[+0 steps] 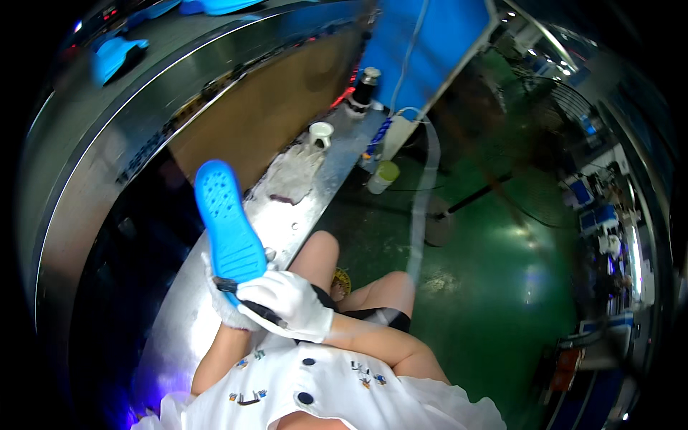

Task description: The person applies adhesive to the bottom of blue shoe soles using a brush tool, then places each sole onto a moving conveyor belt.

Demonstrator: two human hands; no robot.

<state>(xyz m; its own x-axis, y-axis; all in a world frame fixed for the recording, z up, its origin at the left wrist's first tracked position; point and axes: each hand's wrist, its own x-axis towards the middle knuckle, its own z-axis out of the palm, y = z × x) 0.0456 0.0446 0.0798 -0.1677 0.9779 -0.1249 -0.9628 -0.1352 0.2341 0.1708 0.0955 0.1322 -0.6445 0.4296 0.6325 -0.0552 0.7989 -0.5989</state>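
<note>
A bright blue shoe sole [229, 222] is held up in front of me over the metal bench, its toe end pointing away. Small holes dot its far part and grooves cross the near part. My left hand [228, 309], in a white glove, grips the heel end from the left and below; the sole hides much of it. My right hand [287, 304], also gloved in white, is closed at the heel around a slim black tool [228, 285], whose exact kind I cannot make out. The tool's tip lies against or just over the sole's heel edge.
On the metal bench [183, 315] lie a crumpled whitish cloth [292, 172], a white cup [320, 134] and a dark flask [366, 87]. A conveyor [72, 208] runs along the left, carrying blue soles [118, 57]. A lidded tub [384, 177] and a stand fan [552, 136] are to the right.
</note>
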